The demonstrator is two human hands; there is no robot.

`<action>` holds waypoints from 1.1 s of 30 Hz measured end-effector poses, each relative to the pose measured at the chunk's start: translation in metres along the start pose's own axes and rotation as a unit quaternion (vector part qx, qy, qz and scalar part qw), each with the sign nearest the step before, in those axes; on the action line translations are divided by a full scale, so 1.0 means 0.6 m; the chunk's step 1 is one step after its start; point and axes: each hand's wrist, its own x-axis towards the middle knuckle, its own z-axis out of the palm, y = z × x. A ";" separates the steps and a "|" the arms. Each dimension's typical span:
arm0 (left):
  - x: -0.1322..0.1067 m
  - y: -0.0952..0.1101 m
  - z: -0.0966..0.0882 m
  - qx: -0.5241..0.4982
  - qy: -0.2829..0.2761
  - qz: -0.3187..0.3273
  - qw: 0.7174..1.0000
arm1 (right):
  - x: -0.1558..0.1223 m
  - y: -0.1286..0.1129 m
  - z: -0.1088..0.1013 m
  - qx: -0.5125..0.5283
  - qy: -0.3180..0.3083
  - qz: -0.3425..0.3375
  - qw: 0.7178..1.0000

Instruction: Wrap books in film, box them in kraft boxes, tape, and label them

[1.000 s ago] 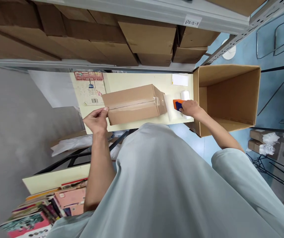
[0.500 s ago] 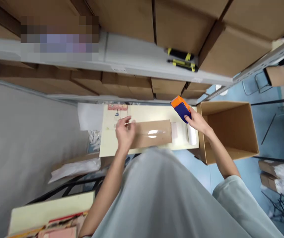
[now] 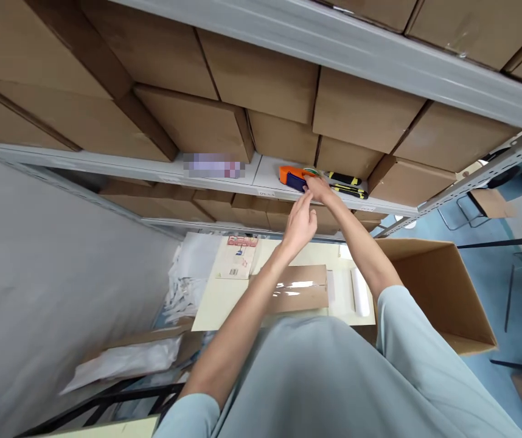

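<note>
My right hand (image 3: 318, 187) grips an orange and dark blue tape dispenser (image 3: 292, 177) at the front of the grey metal shelf (image 3: 267, 173). A roll edge shows just behind the fingers. My left hand (image 3: 301, 222) is raised just below it, fingers stretched out and holding nothing; its fingertips come close to the dispenser, and I cannot tell if they touch. Black and yellow cutters (image 3: 347, 185) lie on the shelf right of my right hand. Below, a cardboard box (image 3: 304, 286) with shiny clear tape along its top rests on the pale table (image 3: 210, 310), partly behind my left forearm.
Rows of brown boxes (image 3: 270, 73) fill the shelves. A white roll (image 3: 360, 292) and a printed sheet (image 3: 238, 258) lie on the table. At the right stands a large open carton (image 3: 438, 292). A grey wall (image 3: 60, 261) bounds the left.
My right hand has carried the tape dispenser from above the table up to the shelf. My left hand has left the taped box and risen toward it. The view has tilted upward.
</note>
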 end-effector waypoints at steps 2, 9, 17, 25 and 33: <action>-0.034 -0.003 -0.015 0.005 -0.010 -0.010 1.000 | 0.023 -0.007 0.002 -0.004 0.006 0.006 1.000; -0.253 -0.111 -0.094 -0.011 0.003 -0.190 0.982 | -0.097 0.012 0.108 0.050 0.149 0.020 0.987; -0.489 -0.157 -0.097 -0.057 0.020 -0.452 0.890 | -0.499 -0.073 0.323 0.168 0.057 0.224 0.958; -0.472 -0.128 -0.018 0.037 -0.029 -0.451 0.891 | -0.483 -0.156 0.450 0.203 -0.012 0.275 0.940; -0.487 -0.179 0.033 0.017 -0.100 -0.493 0.864 | -0.483 -0.084 0.486 0.182 0.011 0.362 0.914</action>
